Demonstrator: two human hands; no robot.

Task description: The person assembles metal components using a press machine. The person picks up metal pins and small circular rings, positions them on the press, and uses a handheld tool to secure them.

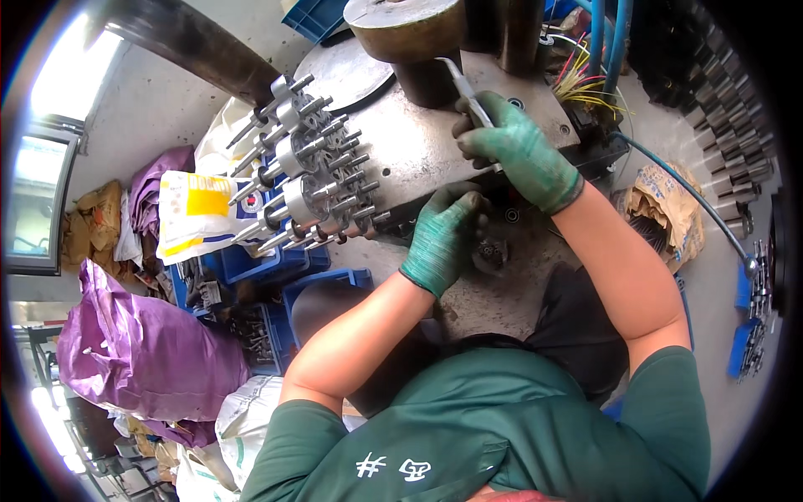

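Observation:
My right hand [517, 151], in a green glove, grips long metal tweezers [464, 88] whose tip points up toward the brown cylinder of a press [406, 29]. My left hand [443, 234], also gloved in green, curls over the front edge of the round grey machine table [410, 142]; whether it holds a small part is hidden. Just right of the left hand lies a small dark ring-shaped part [491, 251]. To the left of both hands stands a rack of metal pins and spindles [309, 171] sticking out sideways.
Blue crates [251, 268] with metal parts sit below the rack. Purple bags [142, 351] and white sacks [242, 422] lie on the left. A blue hose [694, 201] and coloured wires [585, 84] run on the right, beside rows of metal tools [736, 109].

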